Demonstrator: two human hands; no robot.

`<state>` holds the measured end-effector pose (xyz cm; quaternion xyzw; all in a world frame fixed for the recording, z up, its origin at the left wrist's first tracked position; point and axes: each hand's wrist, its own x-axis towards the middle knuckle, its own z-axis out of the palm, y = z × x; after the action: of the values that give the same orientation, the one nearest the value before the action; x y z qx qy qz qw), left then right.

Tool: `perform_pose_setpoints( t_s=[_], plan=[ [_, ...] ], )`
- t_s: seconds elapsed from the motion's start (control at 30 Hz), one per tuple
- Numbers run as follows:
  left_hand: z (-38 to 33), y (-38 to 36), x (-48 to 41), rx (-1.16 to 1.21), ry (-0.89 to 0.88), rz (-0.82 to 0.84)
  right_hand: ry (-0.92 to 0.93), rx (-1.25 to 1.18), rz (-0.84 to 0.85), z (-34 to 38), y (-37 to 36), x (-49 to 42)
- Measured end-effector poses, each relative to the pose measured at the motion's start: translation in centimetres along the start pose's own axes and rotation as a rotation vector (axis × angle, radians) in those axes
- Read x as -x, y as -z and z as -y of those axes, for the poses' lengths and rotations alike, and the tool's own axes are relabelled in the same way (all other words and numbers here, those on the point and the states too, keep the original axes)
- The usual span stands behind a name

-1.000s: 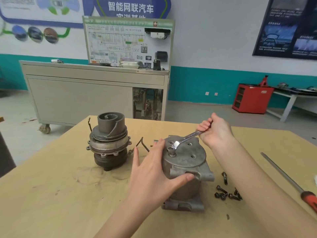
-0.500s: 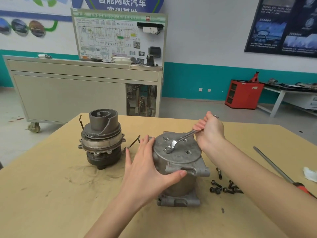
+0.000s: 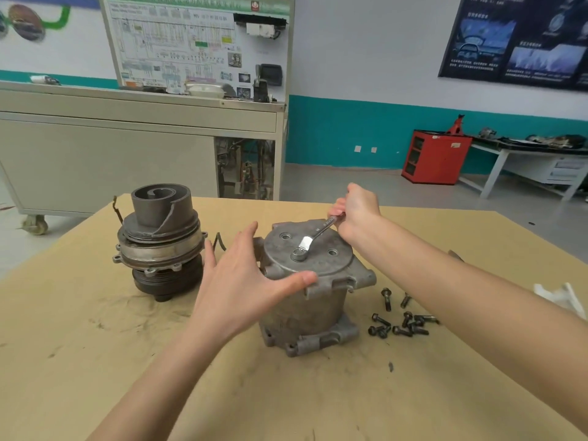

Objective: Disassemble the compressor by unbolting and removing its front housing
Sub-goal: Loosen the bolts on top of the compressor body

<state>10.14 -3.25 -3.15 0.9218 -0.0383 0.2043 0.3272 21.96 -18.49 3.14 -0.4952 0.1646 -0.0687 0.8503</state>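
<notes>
Right hand (image 3: pixel 358 211) clenched round the wrench (image 3: pixel 315 235) handle, ring end seated on top of the compressor housing (image 3: pixel 305 310). Housing stood upright on the table (image 3: pixel 95 361), between both hands. Left hand (image 3: pixel 241 281) straight-fingered, thumb on the housing rim. Loose bolts (image 3: pixel 402 324) lay under the right forearm. Scroll assembly (image 3: pixel 160 243) stood left of the left hand.

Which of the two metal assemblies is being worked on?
The lighter housing: the right hand holds a wrench on its top; the scroll assembly carries no tool.

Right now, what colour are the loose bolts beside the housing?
Black. The loose bolts lie right of the housing, shown best in the head view.
</notes>
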Motion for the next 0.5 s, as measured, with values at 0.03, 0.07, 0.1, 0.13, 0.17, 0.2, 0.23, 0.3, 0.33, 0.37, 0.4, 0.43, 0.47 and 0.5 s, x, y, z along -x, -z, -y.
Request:
perform_pose_setpoints(
  t_s=[0.03,0.07,0.1,0.13,0.17,0.2,0.23,0.3,0.33,0.37,0.4,0.43,0.47,0.5],
  plan=[
    [0.0,0.1,-0.6,-0.012,-0.016,0.026,0.004,0.004,0.002,-0.1,0.0,-0.1],
    [0.0,0.1,-1.1,-0.007,-0.035,0.044,0.004,0.012,0.007,0.0,0.0,-0.1],
    [0.1,0.1,-1.4,0.021,-0.052,0.035,-0.006,0.019,0.013,0.1,-0.2,-0.2],
    [0.1,-0.1,-1.5,0.064,-0.064,0.003,-0.024,0.024,0.033,0.3,-0.3,-0.1],
    [0.2,-0.4,-1.5,0.104,-0.079,-0.041,-0.051,0.021,0.073,0.5,-0.6,0.0],
    [0.2,-0.7,-1.3,0.133,-0.092,-0.084,-0.076,0.023,0.121,0.8,-0.8,0.1],
    [0.3,-1.0,-1.2,0.142,-0.106,-0.114,-0.093,0.033,0.155,0.9,-1.1,0.1],
    [0.4,-1.3,-1.1,0.149,-0.123,-0.144,-0.093,0.109,0.153,1.0,-1.4,-0.4],
    [0.4,-1.2,-1.2,0.154,-0.125,-0.138,-0.098,0.156,0.158,1.0,-1.9,-0.5],
    [0.4,-1.2,-1.4,0.161,-0.127,-0.114,-0.106,0.222,0.175,0.8,-2.5,-0.6],
    [0.5,-1.1,-1.6,0.157,-0.128,-0.081,-0.121,0.301,0.220,0.5,-3.2,-0.5],
    [0.5,-1.0,-1.7,0.149,-0.131,-0.056,-0.134,0.402,0.289,0.2,-4.1,-0.2],
    [0.4,-0.9,-1.7,0.149,-0.133,-0.042,-0.145,0.526,0.396,-0.1,-5.3,0.3],
    [0.4,-1.0,-1.8,0.142,-0.135,-0.036,-0.151,0.669,0.495,-0.4,-6.8,1.0]
  ],
)
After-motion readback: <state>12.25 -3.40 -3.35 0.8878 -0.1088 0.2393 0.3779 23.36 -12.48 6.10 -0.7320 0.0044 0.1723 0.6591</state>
